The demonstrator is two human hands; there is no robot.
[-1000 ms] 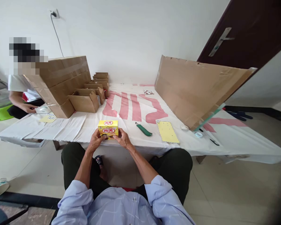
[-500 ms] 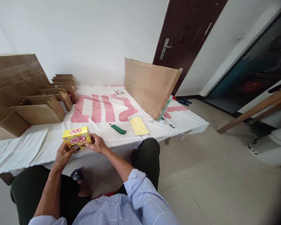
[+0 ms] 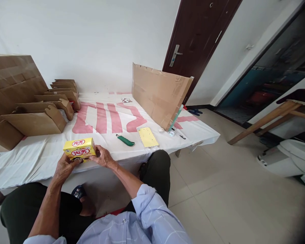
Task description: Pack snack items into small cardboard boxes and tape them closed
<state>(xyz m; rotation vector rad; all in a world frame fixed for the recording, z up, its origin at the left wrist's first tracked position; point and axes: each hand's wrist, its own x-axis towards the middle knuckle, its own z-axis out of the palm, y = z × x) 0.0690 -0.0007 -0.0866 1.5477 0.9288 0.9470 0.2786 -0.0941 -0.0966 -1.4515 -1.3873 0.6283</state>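
A small yellow printed carton (image 3: 80,148) with red and white lettering is between my two hands near the front edge of the table. My left hand (image 3: 65,166) is closed on its lower left part, thumb across the front. My right hand (image 3: 103,156) grips its right end. To the right of the carton lies a green utility knife (image 3: 125,140) on the white cloth. Beyond it rests a flat yellow card (image 3: 147,137). The carton's underside and some fingertips are hidden.
Several open cardboard boxes (image 3: 35,121) stand in a row at the left, against a large cardboard sheet (image 3: 10,76). A tall cardboard panel (image 3: 160,93) stands at the right. Near its foot are a clear round item (image 3: 171,133) and a dark pen-like item (image 3: 182,137).
The whole view has shifted slightly, so things appear a little further left. Both hands still hold the yellow carton in the same grip.
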